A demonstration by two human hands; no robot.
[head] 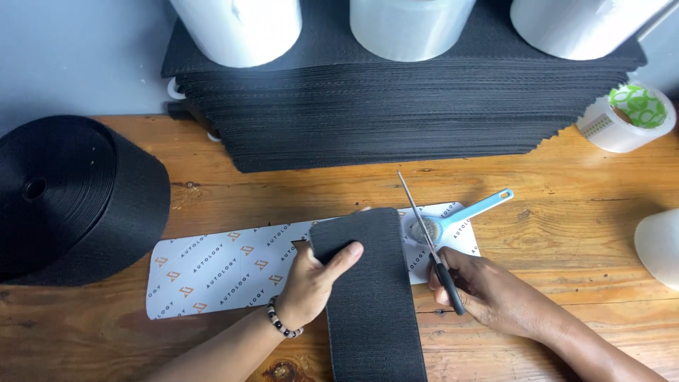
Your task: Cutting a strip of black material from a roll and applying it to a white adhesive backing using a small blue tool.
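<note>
Left hand, beaded bracelet on wrist, fingers curled, thumb pressing on left edge of black woven webbing strip lying lengthwise on wooden table. Strip overlaps white printed sheet. Right hand clenched around black-handled scissors, blades nearly together, pointing away, just beside strip's right edge. Light-blue-handled tool on sheet behind blades. Large black webbing roll far left; stacked black fabric pieces behind; tape roll right.
</note>
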